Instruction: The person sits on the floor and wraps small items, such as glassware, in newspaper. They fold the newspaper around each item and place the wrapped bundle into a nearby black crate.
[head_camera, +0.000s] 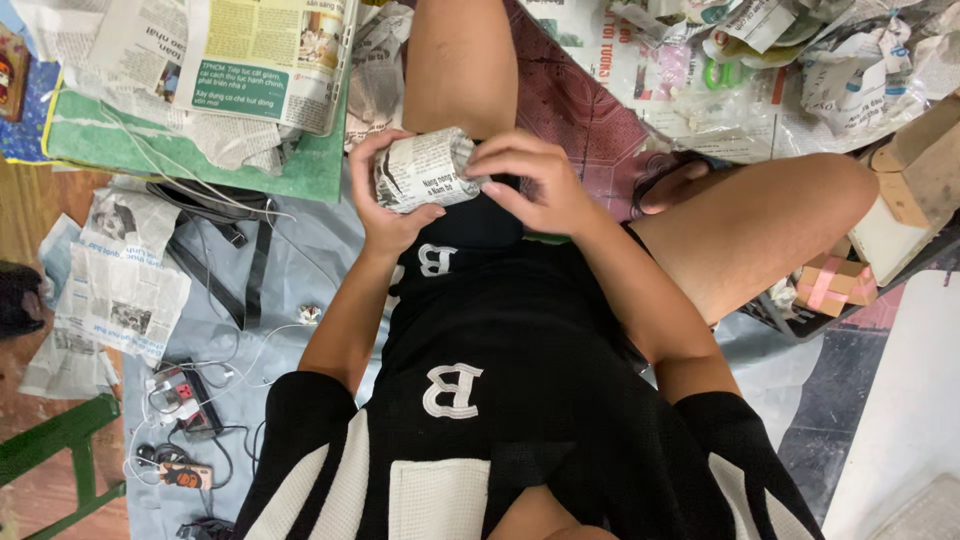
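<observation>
Fingers (500, 160) around grey newspaper-wrapped bundle (425, 170)

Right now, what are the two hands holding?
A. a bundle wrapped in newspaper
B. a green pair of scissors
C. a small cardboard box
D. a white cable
A: the left hand and the right hand both clasp a rounded bundle wrapped in newspaper above the lap.

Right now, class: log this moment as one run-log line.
left hand: cradles cylindrical newspaper-wrapped bundle | right hand: pinches bundle's end | nearby: green scissors, loose newspaper sheets
</observation>
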